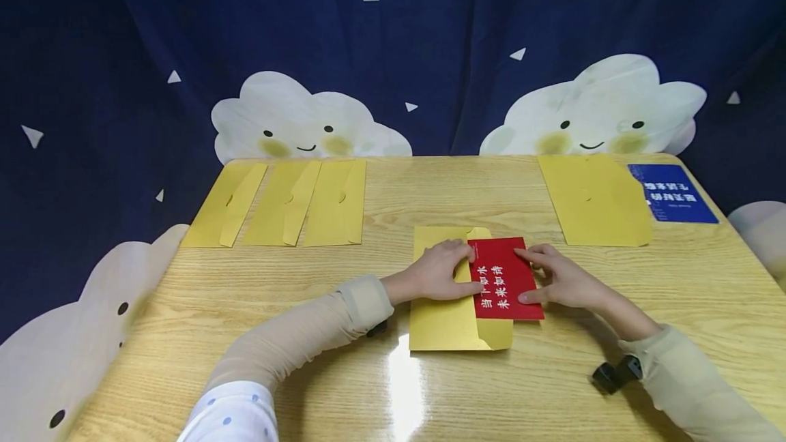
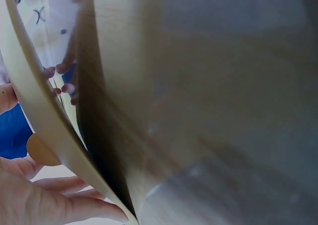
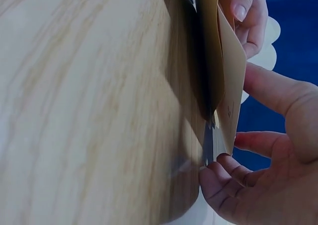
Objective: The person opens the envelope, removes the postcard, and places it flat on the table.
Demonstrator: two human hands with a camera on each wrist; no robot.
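A red card (image 1: pixel 510 299) with white lettering lies over the right part of a yellow envelope (image 1: pixel 439 329); its left end is at the envelope's mouth. My left hand (image 1: pixel 439 271) rests on the envelope, its thumb stretched onto the card and its index finger near the card's top left corner. At the card's right edge, my right hand (image 1: pixel 561 282) pinches it between thumb and fingers. The right wrist view shows the envelope (image 3: pixel 231 81) edge-on beside the right hand (image 3: pixel 283 145). How far the card sits inside is hidden.
Three yellow envelopes (image 1: pixel 334 213) stand in a row at the table's back left. Another yellow envelope (image 1: pixel 592 203) lies back right, beside a blue card (image 1: pixel 675 193). Behind the wooden table (image 1: pixel 307 312) hangs a dark blue curtain (image 1: pixel 430 33) with clouds.
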